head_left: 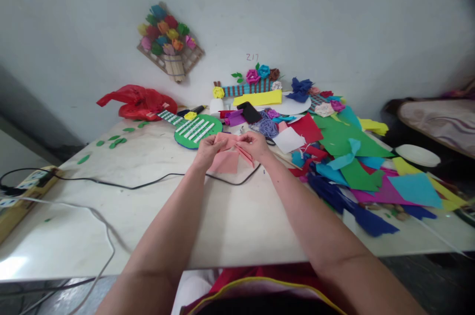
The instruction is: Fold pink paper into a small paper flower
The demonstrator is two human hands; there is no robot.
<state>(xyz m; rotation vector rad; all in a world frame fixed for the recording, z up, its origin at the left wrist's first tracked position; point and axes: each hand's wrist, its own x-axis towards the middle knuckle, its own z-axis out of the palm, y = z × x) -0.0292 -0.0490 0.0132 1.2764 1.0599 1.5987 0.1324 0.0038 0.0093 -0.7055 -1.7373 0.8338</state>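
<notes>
Between my hands is a folded piece of salmon-pink paper [230, 143], raised just over the table. My left hand [208, 151] pinches its left side with thumb and fingers. On the right, my right hand [256, 146] grips a pleated part that fans out downward. A flat salmon-pink sheet [224, 162] lies below, partly covered by the held piece and my fingers. Just behind my left hand rests a green guitar-shaped craft [181, 141] with white strips and a yellow paper flower [190, 115].
Colored paper scraps [352, 142] crowd the table's right side. A black phone [249, 112] and purple yarn [267, 125] lie behind my hands. A black cable [137, 187] crosses the table from a power strip [27, 191]. A red plastic bag [143, 102] sits back left.
</notes>
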